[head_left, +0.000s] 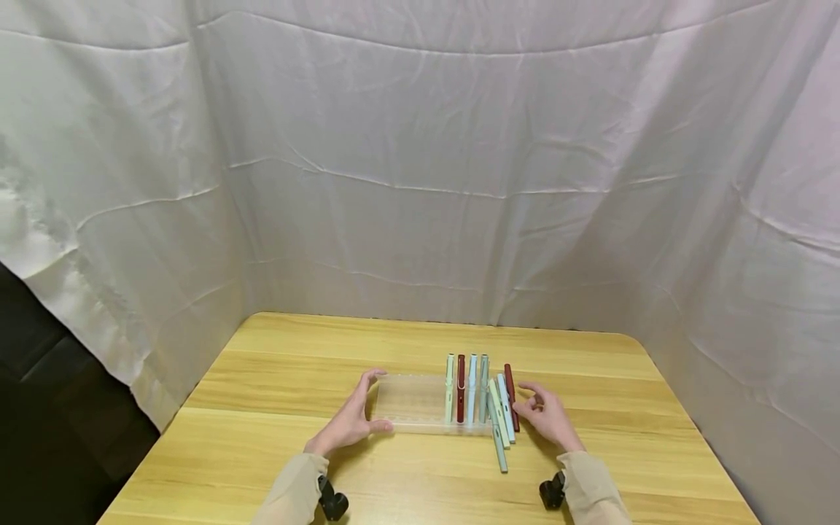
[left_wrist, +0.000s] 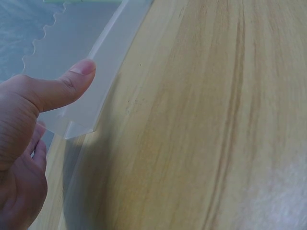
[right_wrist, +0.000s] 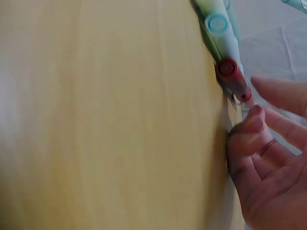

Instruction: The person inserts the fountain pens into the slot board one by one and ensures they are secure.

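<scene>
Gripping the left end of a clear notched tray [head_left: 410, 399], the left hand [head_left: 349, 421] has its thumb [left_wrist: 72, 87] against the near wall and its fingers round toward the far side. The right hand [head_left: 548, 418] is relaxed and holds nothing, its fingers loosely bent beside a loose dark red pen [head_left: 510, 386]; whether a fingertip touches that pen I cannot tell.

Going from the right hand toward the left, a loose light blue pen [head_left: 506, 405] comes after the red one, then a loose pale green pen [head_left: 499, 414]. A loose grey-green pen [head_left: 501, 453] reaches out nearer to the person than the others. These four lie slanted, close together, between the right hand and the tray's right end.

In the tray, well to the right of the left hand, four pens stand side by side across its width: counting away from that hand, a racked pale green pen [head_left: 449, 399], a racked dark red pen [head_left: 461, 394], a racked light blue pen [head_left: 472, 392] and a racked grey-green pen [head_left: 484, 390]. The stretch of tray between the left hand and the first of them is bare.

Behind each hand comes a beige sleeve [head_left: 590, 483] with a small black device [head_left: 553, 492] at the wrist. Under both hands spreads a wood-grain table [head_left: 420, 481], and beyond them hangs a pale curtain [head_left: 420, 219].
</scene>
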The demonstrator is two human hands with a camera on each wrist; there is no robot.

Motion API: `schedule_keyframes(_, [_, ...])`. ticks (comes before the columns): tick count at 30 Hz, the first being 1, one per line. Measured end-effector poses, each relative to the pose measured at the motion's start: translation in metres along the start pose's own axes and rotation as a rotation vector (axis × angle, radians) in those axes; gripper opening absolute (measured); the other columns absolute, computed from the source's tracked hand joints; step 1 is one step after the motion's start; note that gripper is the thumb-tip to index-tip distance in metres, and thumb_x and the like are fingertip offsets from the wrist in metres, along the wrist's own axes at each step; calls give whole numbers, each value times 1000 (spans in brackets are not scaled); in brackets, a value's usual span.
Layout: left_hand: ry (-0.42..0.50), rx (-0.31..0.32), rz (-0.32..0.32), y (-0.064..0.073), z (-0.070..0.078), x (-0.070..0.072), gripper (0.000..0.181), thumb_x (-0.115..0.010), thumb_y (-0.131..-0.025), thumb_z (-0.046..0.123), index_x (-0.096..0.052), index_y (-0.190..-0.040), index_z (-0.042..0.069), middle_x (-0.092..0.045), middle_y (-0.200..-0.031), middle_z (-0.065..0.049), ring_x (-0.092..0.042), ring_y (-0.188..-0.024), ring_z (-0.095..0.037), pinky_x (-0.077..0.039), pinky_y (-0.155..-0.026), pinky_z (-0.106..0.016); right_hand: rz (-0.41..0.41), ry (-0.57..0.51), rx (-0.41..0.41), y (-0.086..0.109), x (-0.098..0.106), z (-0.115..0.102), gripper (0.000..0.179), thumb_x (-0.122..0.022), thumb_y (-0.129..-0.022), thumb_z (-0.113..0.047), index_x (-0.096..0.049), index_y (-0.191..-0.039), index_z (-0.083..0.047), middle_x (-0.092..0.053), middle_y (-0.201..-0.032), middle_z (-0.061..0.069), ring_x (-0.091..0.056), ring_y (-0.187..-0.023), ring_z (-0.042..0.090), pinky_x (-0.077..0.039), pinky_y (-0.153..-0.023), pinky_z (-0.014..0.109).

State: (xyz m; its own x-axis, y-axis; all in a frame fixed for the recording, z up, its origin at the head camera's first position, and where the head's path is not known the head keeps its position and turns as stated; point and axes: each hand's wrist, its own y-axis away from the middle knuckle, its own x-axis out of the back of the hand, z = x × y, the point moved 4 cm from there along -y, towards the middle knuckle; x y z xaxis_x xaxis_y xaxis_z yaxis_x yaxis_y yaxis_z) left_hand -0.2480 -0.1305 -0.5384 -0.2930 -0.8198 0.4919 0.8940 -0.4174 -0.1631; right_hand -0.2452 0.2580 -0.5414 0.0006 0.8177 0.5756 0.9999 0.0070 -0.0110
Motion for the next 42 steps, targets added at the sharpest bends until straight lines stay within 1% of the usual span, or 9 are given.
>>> schedule_keyframes(4, [5, 6, 3, 0, -1, 0, 94, -85, -78, 17, -28, -152, 10, -26, -163, -20, -22, -152, -46, -16, -123, -70, -14, 7, 9, -1, -3, -2, 47, -68, -95, -10, -55, -138, 3, -61, -80, 9, -50, -69, 8, -43, -68, 20])
schedule_keyframes(8, [15, 13, 10, 0, -2, 0, 94, -86, -77, 16, -29, -152, 11, -27, -163, -19, -22, -152, -46, -16, -123, -70, -40, 10, 22, -2, -4, -5, 48, -67, -96, -11, -53, -139, 5, -60, -79, 9, -47, -66, 8, -40, -64, 20])
schedule_keyframes(12, [16, 11, 8, 1, -1, 0, 94, -86, -77, 15, -30, -152, 10, -27, -163, -20, -22, -152, -46, -15, -122, -70, -71, 12, 32, -3, -6, -6, 52, -66, -96, -11, -48, -142, 6, -62, -80, 11, -47, -65, 7, -39, -58, 19])
schedule_keyframes(19, [2, 6, 3, 0, -2, -1, 95, -85, -78, 16, -28, -152, 7, -26, -163, -22, -22, -152, -47, -16, -122, -71, -88, 7, 42, -3, -5, -6, 55, -65, -95, -6, -44, -144, 9, -64, -80, 13, -47, -61, 7, -38, -55, 18])
schedule_keyframes(26, [2, -9, 9, 0, -2, -2, 94, -85, -78, 16, -28, -152, 9, -26, -163, -23, -23, -152, -47, -18, -121, -71, -109, -5, 24, -2, -4, -6, 57, -65, -94, -4, -42, -145, 10, -65, -82, 14, -48, -60, 10, -40, -52, 21])
schedule_keyframes(31, [5, 7, 6, 0, -2, -2, 94, -85, -78, 17, -28, -153, 11, -25, -164, -20, -22, -153, -45, -16, -123, -70, -121, 7, 16, -1, -4, -7, 63, -65, -90, -2, -40, -146, 11, -64, -82, 12, -49, -59, 11, -42, -51, 22])
schedule_keyframes(35, [16, 7, 7, 0, -2, -2, 95, -86, -77, 16, -28, -153, 10, -25, -164, -20, -22, -153, -46, -15, -123, -70, -132, 40, 15, -3, -3, -7, 70, -66, -87, -3, -36, -149, 10, -63, -80, 10, -49, -60, 12, -43, -52, 22])
schedule_keyframes(39, [24, -5, 5, -1, -2, -1, 94, -86, -77, 13, -28, -152, 6, -27, -162, -22, -22, -152, -46, -15, -124, -68, -131, 68, -8, -5, -4, -6, 77, -67, -84, -7, -34, -153, 5, -59, -77, 7, -48, -60, 12, -41, -51, 21])
schedule_keyframes(42, [23, -7, 3, -1, -1, -1, 93, -86, -77, 12, -29, -151, 5, -28, -162, -21, -23, -152, -45, -15, -125, -67, -128, 83, -24, -7, -5, -5, 78, -67, -84, -8, -33, -154, 2, -56, -75, 5, -47, -59, 12, -41, -49, 21])
